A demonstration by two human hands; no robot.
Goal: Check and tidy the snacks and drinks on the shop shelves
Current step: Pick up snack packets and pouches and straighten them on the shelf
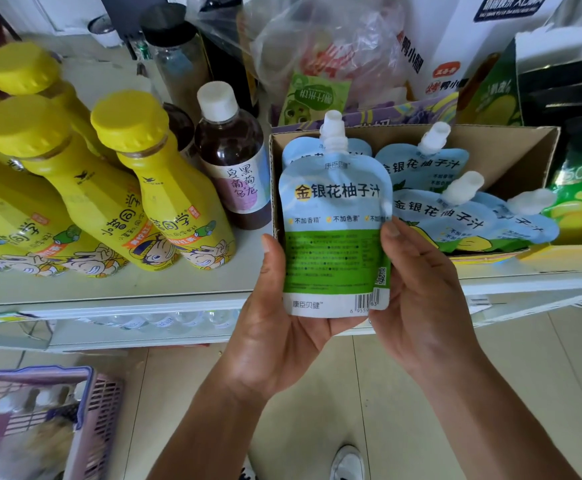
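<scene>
A light-blue and green juice pouch [334, 233] with a white spout is held upright in front of the shelf, its back label facing me. My left hand [275, 327] cups it from below with the thumb along its left edge. My right hand [417, 292] grips its right edge, thumb on the front. Behind it, a cardboard box [511, 147] on the white shelf [109, 289] holds several more of the same pouches [431, 209]. Left of the box stand a dark tea bottle [234, 168] with a white cap and several yellow bottles [165, 188].
Behind the box are a crumpled plastic bag [324, 46], snack cartons [456, 39] and a green chip pack [580, 199] at the right. A pink-purple shopping basket [40, 420] sits on the tiled floor at lower left. My shoe [346, 462] shows below.
</scene>
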